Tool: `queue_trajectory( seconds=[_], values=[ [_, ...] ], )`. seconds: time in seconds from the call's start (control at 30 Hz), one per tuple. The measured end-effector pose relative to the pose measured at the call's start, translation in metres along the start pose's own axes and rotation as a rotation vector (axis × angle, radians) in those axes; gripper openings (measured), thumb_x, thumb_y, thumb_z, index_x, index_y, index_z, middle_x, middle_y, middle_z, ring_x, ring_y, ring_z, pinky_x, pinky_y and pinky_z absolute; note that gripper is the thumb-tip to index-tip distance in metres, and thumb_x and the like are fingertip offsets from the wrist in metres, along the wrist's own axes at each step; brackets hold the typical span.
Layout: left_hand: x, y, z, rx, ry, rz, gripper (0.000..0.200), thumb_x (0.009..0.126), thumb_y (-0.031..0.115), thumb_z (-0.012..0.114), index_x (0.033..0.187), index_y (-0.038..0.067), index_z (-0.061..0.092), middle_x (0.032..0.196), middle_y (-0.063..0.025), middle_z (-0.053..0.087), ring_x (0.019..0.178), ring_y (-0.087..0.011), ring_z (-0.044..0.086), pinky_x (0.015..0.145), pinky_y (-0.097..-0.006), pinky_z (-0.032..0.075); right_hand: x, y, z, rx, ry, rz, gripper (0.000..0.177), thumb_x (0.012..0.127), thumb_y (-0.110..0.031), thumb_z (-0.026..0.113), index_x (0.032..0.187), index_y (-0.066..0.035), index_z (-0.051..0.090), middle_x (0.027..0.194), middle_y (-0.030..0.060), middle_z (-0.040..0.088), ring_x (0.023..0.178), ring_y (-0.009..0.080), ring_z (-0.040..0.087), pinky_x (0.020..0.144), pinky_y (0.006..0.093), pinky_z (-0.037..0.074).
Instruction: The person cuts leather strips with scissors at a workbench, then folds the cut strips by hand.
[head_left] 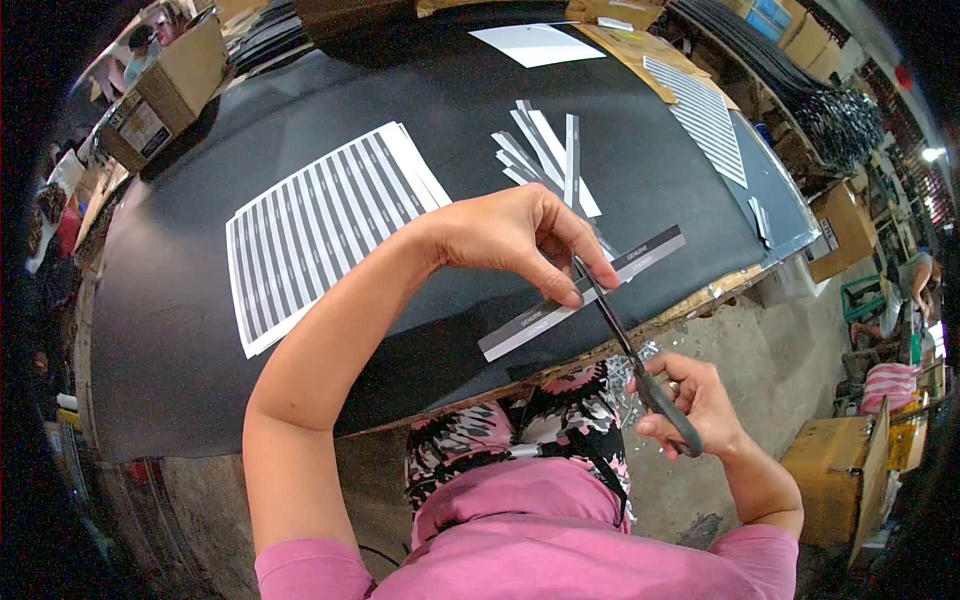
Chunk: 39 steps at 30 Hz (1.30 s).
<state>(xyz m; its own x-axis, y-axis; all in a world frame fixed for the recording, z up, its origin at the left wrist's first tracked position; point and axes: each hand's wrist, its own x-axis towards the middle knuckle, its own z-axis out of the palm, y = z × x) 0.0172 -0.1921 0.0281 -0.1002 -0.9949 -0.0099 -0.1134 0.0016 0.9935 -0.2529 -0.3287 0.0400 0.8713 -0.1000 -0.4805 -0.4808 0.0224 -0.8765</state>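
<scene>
A long paper strip (522, 330), half dark grey and half white with printed lettering, is pinched near its middle by my left hand (520, 237). My right hand (702, 402) grips a pair of scissors (655, 392) by the dark handles, with the blades pointing up and away from me. These blades cross the strip right beside my left fingertips. Just beyond my left hand lies a loose pile of similar cut strips (545, 150). To the left of it, near my left forearm, rests a stack of striped printed sheets (320, 235).
The black-topped table (170, 330) ends at a worn front edge close to my waist. A white sheet (535, 45) lies at the back, another striped sheet (697, 118) at the right. Cardboard boxes (165, 100) stand back left. Paper scraps litter the floor below.
</scene>
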Motion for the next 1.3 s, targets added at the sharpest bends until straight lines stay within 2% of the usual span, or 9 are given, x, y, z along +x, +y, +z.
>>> queue_trajectory(
  seconds=[0.53, 0.6, 0.73, 0.83, 0.9, 0.97, 1.03, 1.13, 1.3],
  values=[
    [0.003, -0.013, -0.001, -0.049, -0.030, -0.073, 0.037, 0.072, 0.006, 0.079, 0.108, 0.003, 0.069, 0.106, -0.0047, 0.068, 0.084, -0.0086, 0.063, 0.073, -0.0215, 0.051, 0.005, 0.000, 0.003, -0.111, 0.045, 0.023, 0.034, 0.079, -0.016, 0.078, 0.101, 0.000, 0.058, 0.071, 0.0030, 0.065, 0.050, 0.0037, 0.052, 0.037, 0.0209, 0.036],
    [0.003, -0.015, -0.002, -0.016, -0.015, -0.022, 0.040, 0.072, 0.010, 0.080, 0.110, 0.003, 0.068, 0.082, -0.0059, 0.071, 0.070, -0.0070, 0.066, 0.064, -0.0185, 0.049, 0.007, 0.003, 0.003, -0.145, 0.044, -0.017, 0.032, 0.080, -0.017, 0.078, 0.100, 0.000, 0.059, 0.071, 0.0025, 0.064, 0.052, 0.0038, 0.054, 0.039, 0.0210, 0.038],
    [0.001, -0.015, -0.006, -0.029, -0.018, -0.026, 0.041, 0.071, 0.010, 0.080, 0.110, 0.003, 0.068, 0.080, -0.0060, 0.071, 0.069, -0.0069, 0.066, 0.063, -0.0185, 0.049, 0.014, 0.004, 0.003, -0.122, 0.054, -0.010, 0.034, 0.077, -0.019, 0.080, 0.098, -0.001, 0.060, 0.070, 0.0021, 0.064, 0.055, 0.0037, 0.055, 0.041, 0.0211, 0.038],
    [-0.006, -0.010, -0.017, 0.019, -0.006, -0.043, 0.042, 0.071, 0.009, 0.080, 0.111, 0.003, 0.068, 0.081, -0.0065, 0.071, 0.069, -0.0070, 0.066, 0.062, -0.0186, 0.049, 0.016, 0.011, -0.021, -0.298, -0.012, -0.035, 0.039, 0.074, -0.020, 0.083, 0.098, -0.001, 0.060, 0.066, 0.0020, 0.063, 0.052, 0.0045, 0.055, 0.039, 0.0217, 0.038],
    [-0.011, -0.008, -0.024, 0.001, 0.042, -0.096, 0.042, 0.069, 0.006, 0.081, 0.109, 0.003, 0.069, 0.108, -0.0066, 0.068, 0.074, -0.0074, 0.063, 0.064, -0.0210, 0.050, 0.010, 0.002, -0.036, -0.359, 0.010, 0.059, 0.041, 0.071, -0.019, 0.084, 0.097, 0.000, 0.059, 0.065, 0.0037, 0.064, 0.047, 0.0069, 0.055, 0.038, 0.0235, 0.039],
    [-0.011, -0.007, -0.026, -0.001, 0.049, -0.070, 0.042, 0.068, 0.005, 0.081, 0.108, 0.003, 0.069, 0.109, -0.0065, 0.068, 0.073, -0.0077, 0.063, 0.065, -0.0215, 0.050, 0.013, -0.002, -0.046, -0.321, 0.054, 0.067, 0.043, 0.071, -0.017, 0.083, 0.098, 0.001, 0.055, 0.067, 0.0083, 0.066, 0.042, 0.0102, 0.055, 0.036, 0.0255, 0.042],
    [-0.009, -0.005, -0.020, -0.027, 0.063, -0.087, 0.042, 0.068, 0.005, 0.081, 0.107, 0.004, 0.069, 0.108, -0.0063, 0.068, 0.074, -0.0077, 0.062, 0.066, -0.0217, 0.050, 0.021, 0.002, -0.053, -0.148, 0.321, -0.292, 0.044, 0.072, -0.013, 0.082, 0.102, 0.000, 0.052, 0.075, 0.0131, 0.069, 0.045, 0.0122, 0.058, 0.039, 0.0257, 0.046],
    [-0.003, -0.004, -0.011, 0.010, 0.028, -0.091, 0.038, 0.069, 0.005, 0.080, 0.107, 0.005, 0.070, 0.108, -0.0061, 0.067, 0.080, -0.0095, 0.063, 0.070, -0.0232, 0.052, 0.043, -0.017, -0.050, 0.066, 0.448, -0.570, 0.044, 0.074, -0.008, 0.079, 0.105, -0.001, 0.049, 0.083, 0.0149, 0.070, 0.051, 0.0129, 0.061, 0.045, 0.0248, 0.049],
    [-0.004, -0.009, -0.011, 0.063, 0.009, -0.094, 0.039, 0.072, 0.006, 0.078, 0.110, 0.002, 0.068, 0.087, -0.0078, 0.071, 0.071, -0.0097, 0.066, 0.067, -0.0224, 0.052, 0.072, -0.042, -0.040, -0.076, 0.544, -0.616, 0.042, 0.075, -0.003, 0.077, 0.106, -0.002, 0.049, 0.089, 0.0139, 0.071, 0.060, 0.0117, 0.063, 0.051, 0.0247, 0.051]
  ],
)
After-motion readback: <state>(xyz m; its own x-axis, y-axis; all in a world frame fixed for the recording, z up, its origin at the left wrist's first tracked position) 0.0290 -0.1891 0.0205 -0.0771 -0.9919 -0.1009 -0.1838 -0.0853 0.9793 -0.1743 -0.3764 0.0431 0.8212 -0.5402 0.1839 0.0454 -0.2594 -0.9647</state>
